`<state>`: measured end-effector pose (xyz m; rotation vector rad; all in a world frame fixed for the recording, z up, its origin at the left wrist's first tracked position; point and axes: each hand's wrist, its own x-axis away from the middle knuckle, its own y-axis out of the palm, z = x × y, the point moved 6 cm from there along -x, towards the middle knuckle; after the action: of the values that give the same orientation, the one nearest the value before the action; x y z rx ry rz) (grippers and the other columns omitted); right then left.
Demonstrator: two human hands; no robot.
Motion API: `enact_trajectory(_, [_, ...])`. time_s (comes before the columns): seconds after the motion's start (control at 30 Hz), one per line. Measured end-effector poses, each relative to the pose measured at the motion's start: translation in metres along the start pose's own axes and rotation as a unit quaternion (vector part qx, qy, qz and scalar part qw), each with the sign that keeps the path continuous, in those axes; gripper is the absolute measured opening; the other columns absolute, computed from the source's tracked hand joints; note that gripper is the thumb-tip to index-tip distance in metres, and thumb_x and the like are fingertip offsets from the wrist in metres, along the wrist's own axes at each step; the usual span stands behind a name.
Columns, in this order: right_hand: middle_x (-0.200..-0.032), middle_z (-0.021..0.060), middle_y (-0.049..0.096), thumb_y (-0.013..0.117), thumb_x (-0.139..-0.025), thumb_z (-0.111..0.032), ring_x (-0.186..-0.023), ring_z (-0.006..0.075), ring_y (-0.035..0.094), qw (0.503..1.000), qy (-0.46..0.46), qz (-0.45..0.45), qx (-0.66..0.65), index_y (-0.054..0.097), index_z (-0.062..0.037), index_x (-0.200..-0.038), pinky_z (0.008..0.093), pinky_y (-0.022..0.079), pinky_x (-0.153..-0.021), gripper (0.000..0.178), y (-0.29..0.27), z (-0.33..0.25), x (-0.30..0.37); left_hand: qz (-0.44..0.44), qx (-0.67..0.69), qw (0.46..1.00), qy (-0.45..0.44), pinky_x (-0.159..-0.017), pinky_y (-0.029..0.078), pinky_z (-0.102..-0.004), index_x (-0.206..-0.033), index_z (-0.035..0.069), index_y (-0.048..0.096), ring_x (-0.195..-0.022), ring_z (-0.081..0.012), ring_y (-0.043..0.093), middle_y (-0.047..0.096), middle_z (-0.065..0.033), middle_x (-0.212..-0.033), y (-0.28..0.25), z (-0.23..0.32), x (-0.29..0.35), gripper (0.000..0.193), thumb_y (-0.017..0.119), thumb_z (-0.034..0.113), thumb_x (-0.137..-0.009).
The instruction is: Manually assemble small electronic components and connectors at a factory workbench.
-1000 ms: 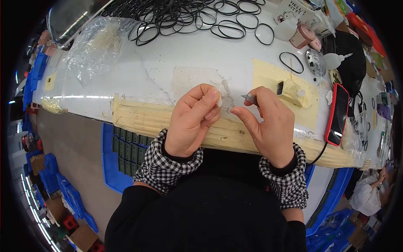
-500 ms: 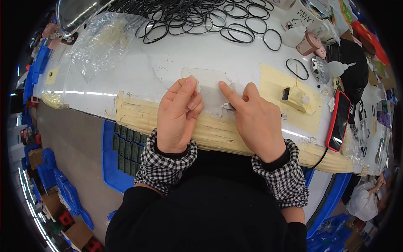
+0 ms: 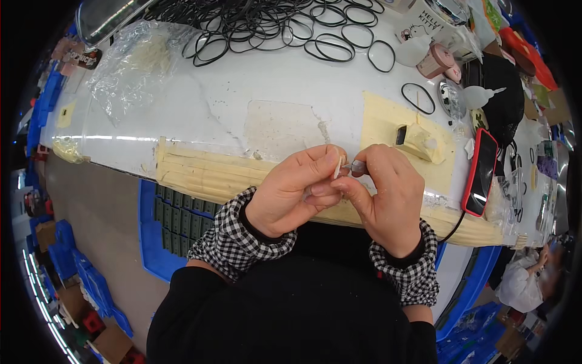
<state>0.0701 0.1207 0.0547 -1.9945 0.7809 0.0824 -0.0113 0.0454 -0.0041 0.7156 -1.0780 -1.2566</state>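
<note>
My left hand point(image 3: 294, 193) is closed in a pinch on a small whitish strip point(image 3: 338, 167) that sticks up between thumb and forefinger. Close against it, my right hand point(image 3: 393, 197) is curled round a slim metal craft knife point(image 3: 358, 165). The knife's tip points toward the strip, and the rest of it is hidden in the fingers. Both hands are above the taped front edge of the table. A thin clear sheet point(image 3: 277, 126) lies flat on the white top just beyond them.
Black rubber rings point(image 3: 242, 27) lie heaped at the back. A clear plastic bag point(image 3: 142, 64) with pale pieces is at left. Yellow tape point(image 3: 379, 115), a red-cased phone point(image 3: 483, 173) and a pink cup point(image 3: 438, 59) stand or lie at right. A blue crate point(image 3: 148, 230) is below the table.
My right hand has picked the knife up off the table and brought it to the strip. My left hand has moved right and nearer, still pinching the strip.
</note>
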Motion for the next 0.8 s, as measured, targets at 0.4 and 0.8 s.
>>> enact_trajectory(0.4, [-0.065, 0.0053, 0.045, 0.064, -0.078, -0.043, -0.06, 0.0237, 0.05, 1.0, 0.008, -0.003, 0.03, 0.052, -0.0081, -0.076, 0.0344, 0.039, -0.052, 0.037, 0.0, -0.001, 0.001, -0.006, -0.008, 1.0, 0.004, -0.054, 0.029, -0.0158, -0.096, 0.006, 0.049, -0.058, -0.0007, 0.032, 0.043, 0.0049, -0.072, 0.0, -0.002, -0.002, 0.02, 0.046, 0.026, -0.099])
enact_trajectory(0.8, [-0.068, 0.0059, 0.051, 0.071, -0.078, -0.027, -0.059, 0.0237, 0.054, 0.995, 0.085, 0.028, -0.049, 0.056, -0.0053, -0.08, 0.0316, 0.042, -0.052, 0.026, -0.006, 0.018, 0.002, 0.05, -0.007, 0.994, 0.093, -0.054, 0.031, -0.0189, -0.09, 0.005, 0.05, -0.063, -0.0052, 0.036, 0.049, -0.0026, -0.083, -0.01, 0.019, 0.002, 0.018, 0.044, 0.02, -0.098])
